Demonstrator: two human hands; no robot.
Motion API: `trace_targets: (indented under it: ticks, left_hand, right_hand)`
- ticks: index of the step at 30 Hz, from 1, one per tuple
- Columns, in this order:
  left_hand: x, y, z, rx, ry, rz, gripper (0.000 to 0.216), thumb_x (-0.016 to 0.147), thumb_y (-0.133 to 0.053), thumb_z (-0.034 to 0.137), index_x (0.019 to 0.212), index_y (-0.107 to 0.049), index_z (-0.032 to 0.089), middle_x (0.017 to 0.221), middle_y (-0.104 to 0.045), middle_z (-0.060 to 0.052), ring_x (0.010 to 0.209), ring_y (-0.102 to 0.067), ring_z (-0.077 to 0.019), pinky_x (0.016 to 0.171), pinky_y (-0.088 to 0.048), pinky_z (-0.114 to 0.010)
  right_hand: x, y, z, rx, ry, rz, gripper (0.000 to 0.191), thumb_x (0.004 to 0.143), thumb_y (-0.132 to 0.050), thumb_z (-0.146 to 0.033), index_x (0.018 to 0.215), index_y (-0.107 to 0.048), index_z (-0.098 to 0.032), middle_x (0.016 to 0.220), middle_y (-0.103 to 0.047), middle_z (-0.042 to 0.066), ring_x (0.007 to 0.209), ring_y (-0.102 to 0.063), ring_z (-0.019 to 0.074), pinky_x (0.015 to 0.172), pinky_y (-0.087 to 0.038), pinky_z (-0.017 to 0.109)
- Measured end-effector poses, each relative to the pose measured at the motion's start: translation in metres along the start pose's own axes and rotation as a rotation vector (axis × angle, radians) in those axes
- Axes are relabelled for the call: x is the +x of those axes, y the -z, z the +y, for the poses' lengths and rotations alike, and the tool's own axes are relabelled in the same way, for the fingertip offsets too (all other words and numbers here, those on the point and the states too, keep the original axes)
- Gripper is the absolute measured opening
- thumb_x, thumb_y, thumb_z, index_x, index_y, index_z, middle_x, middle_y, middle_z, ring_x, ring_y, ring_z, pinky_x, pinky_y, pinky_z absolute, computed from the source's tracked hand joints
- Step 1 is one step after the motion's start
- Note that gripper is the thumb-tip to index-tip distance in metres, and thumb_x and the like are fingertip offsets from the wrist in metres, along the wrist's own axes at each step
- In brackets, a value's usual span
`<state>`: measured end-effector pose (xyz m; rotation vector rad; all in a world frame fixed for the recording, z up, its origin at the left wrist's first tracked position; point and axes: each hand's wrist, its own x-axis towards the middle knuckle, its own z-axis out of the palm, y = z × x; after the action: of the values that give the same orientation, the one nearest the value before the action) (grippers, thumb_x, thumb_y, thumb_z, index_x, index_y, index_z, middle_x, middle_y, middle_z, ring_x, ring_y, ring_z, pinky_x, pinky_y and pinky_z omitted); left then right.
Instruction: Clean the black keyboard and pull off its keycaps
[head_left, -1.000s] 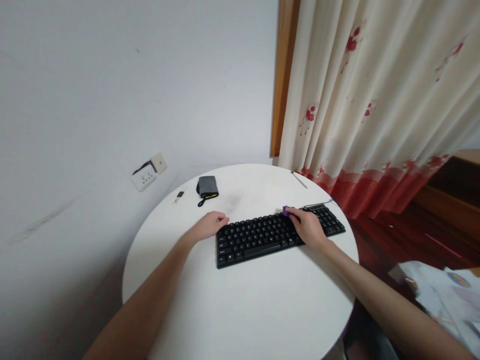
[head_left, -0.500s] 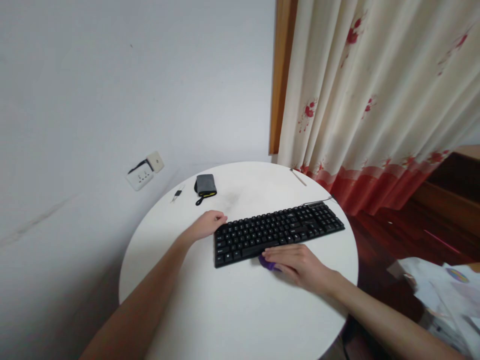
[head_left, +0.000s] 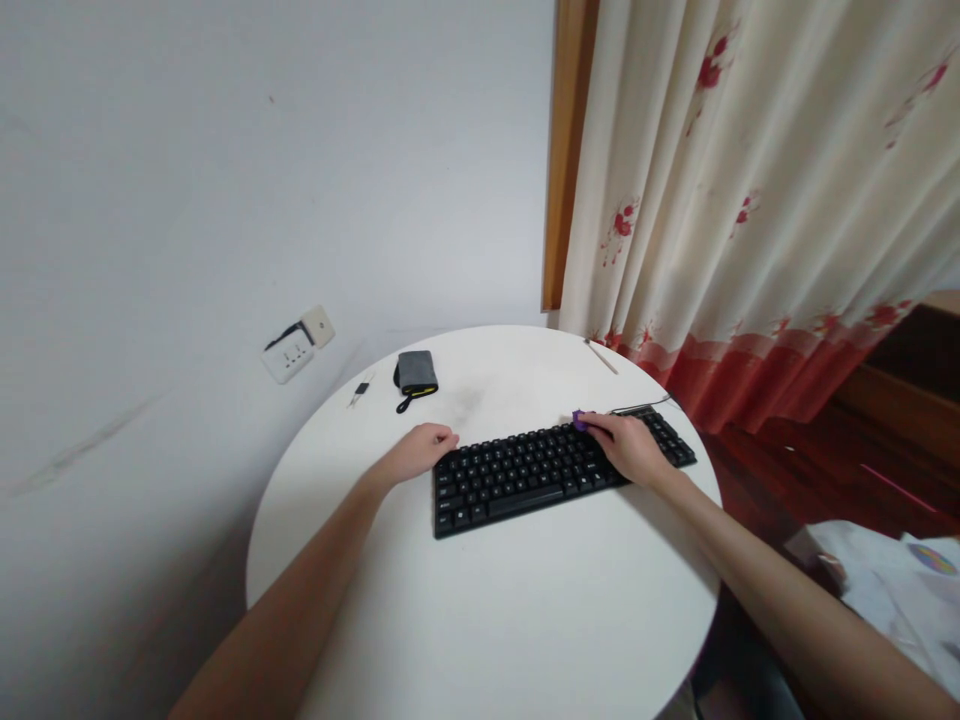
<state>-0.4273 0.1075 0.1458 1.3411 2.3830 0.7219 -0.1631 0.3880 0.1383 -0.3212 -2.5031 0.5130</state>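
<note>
Round white table [head_left: 480, 620]: filling the lower centre, its far edge nearing the wall; a faint grey smudge is marking its top beyond the keyboard.
Pale wall [head_left: 225, 180]: rising behind and at left, bearing a socket plate [head_left: 289, 357] and a smaller plate [head_left: 319, 326].
Curtain [head_left: 675, 200]: hanging at right beside a wooden frame [head_left: 566, 180], showing red flowers and a red lower band.
Dark red floor [head_left: 810, 470]: showing beneath the curtain.
White bag [head_left: 892, 580]: lying at lower right, displaying a coloured oval; its contents are staying hidden.
Grey pouch [head_left: 418, 372]: resting toward the far left, showing a yellow edge and black loop; its inside is not showing.
Keyboard [head_left: 517, 475]: lying across the table's middle, its cable [head_left: 645, 405] running behind.
Left hand [head_left: 417, 450]: curling loosely at the keyboard's far left corner; whether it is gripping cannot be told.
Right hand [head_left: 630, 447]: reaching over the keyboard, fingers closing on a purple piece [head_left: 580, 421] at its far edge.
</note>
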Motion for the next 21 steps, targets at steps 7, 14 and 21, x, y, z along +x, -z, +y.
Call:
trace_targets:
  ticks: [7, 14, 21]
  left_hand:
    - [0.003, -0.001, -0.005, 0.023, -0.019, -0.007, 0.041, 0.087, -0.042, 0.049, 0.060, -0.046, 0.019, 0.061, -0.048, 0.001, 0.063, -0.048, -0.0165, 0.061, -0.031, -0.028]
    - [0.001, -0.001, -0.001, 0.013, -0.011, -0.007, 0.040, 0.086, -0.042, 0.048, 0.060, -0.047, 0.018, 0.060, -0.047, 0.001, 0.063, -0.047, -0.0164, 0.061, -0.031, -0.028]
    - [0.002, -0.001, -0.002, 0.004, -0.001, -0.005, 0.039, 0.086, -0.043, 0.048, 0.060, -0.046, 0.019, 0.060, -0.046, 0.001, 0.063, -0.047, -0.0162, 0.059, -0.030, -0.027]
  right_hand:
    - [-0.064, -0.008, -0.047, 0.227, 0.147, -0.042, 0.036, 0.097, -0.051, -0.017, 0.126, -0.069, -0.025, 0.129, -0.068, 0.004, 0.118, -0.066, 0.0228, 0.105, -0.052, 0.041]
    - [-0.071, 0.019, -0.040, 0.583, -0.226, 0.088, 0.026, 0.092, -0.060, -0.032, 0.113, -0.075, -0.023, 0.115, -0.075, 0.006, 0.104, -0.072, 0.0231, 0.095, -0.057, 0.040]
    - [-0.006, 0.027, 0.021, 0.474, -0.383, 0.490, 0.029, 0.085, -0.064, -0.034, 0.103, -0.076, -0.015, 0.102, -0.078, 0.010, 0.092, -0.074, 0.0258, 0.089, -0.058, 0.041]
